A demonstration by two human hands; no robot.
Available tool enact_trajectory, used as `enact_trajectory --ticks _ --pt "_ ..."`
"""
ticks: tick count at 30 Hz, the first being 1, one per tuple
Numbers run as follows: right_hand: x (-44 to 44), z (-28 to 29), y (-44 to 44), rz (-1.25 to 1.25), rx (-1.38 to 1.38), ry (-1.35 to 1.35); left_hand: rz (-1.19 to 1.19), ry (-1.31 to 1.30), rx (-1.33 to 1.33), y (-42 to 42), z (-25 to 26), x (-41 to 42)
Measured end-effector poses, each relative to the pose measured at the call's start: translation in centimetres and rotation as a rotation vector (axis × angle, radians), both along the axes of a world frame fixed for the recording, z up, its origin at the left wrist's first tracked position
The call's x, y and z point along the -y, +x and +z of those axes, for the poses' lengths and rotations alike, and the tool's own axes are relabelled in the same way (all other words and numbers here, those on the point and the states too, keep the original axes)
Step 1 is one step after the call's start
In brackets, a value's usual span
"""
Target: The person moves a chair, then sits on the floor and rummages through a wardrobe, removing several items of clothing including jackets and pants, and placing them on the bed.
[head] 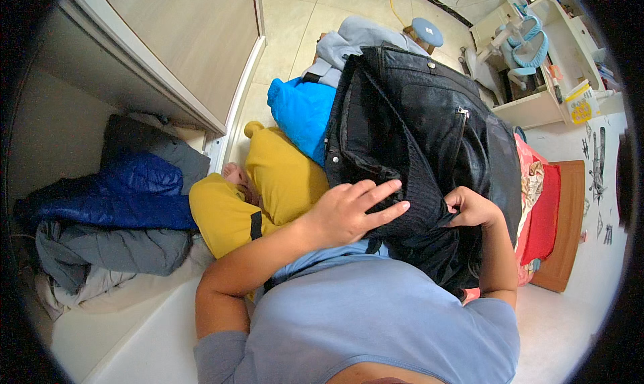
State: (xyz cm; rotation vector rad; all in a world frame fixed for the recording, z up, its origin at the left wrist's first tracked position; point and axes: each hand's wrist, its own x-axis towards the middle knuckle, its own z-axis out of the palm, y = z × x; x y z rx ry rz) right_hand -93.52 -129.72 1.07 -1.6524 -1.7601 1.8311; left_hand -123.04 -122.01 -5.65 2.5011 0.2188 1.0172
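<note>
Spread out before me is a black leather jacket [432, 112], with snap buttons, a zipped pocket and a ribbed knit part. My right hand [470, 208] pinches the jacket's dark cloth near the ribbed knit between thumb and fingers. Over the jacket's near left part is my left hand [352, 210], fingers apart and nothing gripped. I cannot tell whether its fingertips touch the cloth. Beyond my bent legs in yellow trousers [287, 167] lies a bright blue soft cloth item [304, 119], partly under the jacket. A light grey-blue garment [372, 36] is heaped behind it.
On my left, an open wardrobe holds a navy padded jacket [121, 192] and a grey quilted item [115, 248], beside its sliding door [191, 36]. A bed with a wooden headboard [566, 223] stands at right. Farther off are a blue-topped stool [426, 31] and a light-blue desk chair [531, 49].
</note>
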Motion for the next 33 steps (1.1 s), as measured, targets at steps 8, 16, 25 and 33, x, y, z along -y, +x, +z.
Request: enact_trajectory --ticks 8,16,25,33 --pt "0.0 -0.5 -0.5 0.069 0.064 0.092 0.342 -0.009 -0.26 2.6 -2.4 2.2" --pt "0.6 -0.8 -0.8 0.032 0.016 0.088 0.405 -0.495 -0.355 -1.5 -6.3 2.7" --pt "0.7 -0.4 -0.7 0.03 -0.023 0.091 0.013 -0.926 -0.289 -5.2 -3.3 1.3" --pt "0.8 0.0 0.6 0.058 -0.02 0.103 -0.199 -1.198 -0.106 -7.9 -2.4 0.3"
